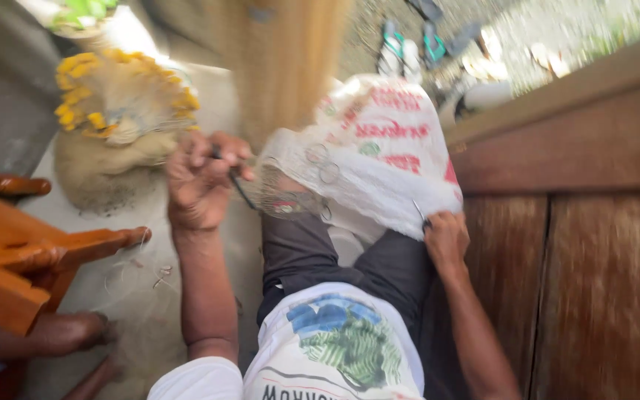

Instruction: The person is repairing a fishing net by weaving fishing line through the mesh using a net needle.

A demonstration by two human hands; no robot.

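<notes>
Fishing net (279,194), a fine mesh, stretches between the two hands across the person's lap, draped against a white woven sack (379,148) with red and green print that rests on the dark trousers. Going left to right: at nine o'clock a wooden chair (16,244) juts in, with another person's bare feet (68,333) on the pale floor below it. At eleven o'clock lies a bundled net with yellow floats (112,96), heaped on a tan sack. The left hand (201,181) sits just left of centre, fingers curled shut around a thin dark tool (240,187) whose tip points down toward four o'clock and meets the mesh edge; the net lies directly at three o'clock of this grip. The sack bulges at the centre; what it holds cannot be seen. At its lower right corner the right hand (446,237) is pinched closed on the sack's edge together with a thin sliver of something, too blurred to name. A brown wooden wall (587,244) fills three o'clock, and sandals (409,48) lie at twelve o'clock.
</notes>
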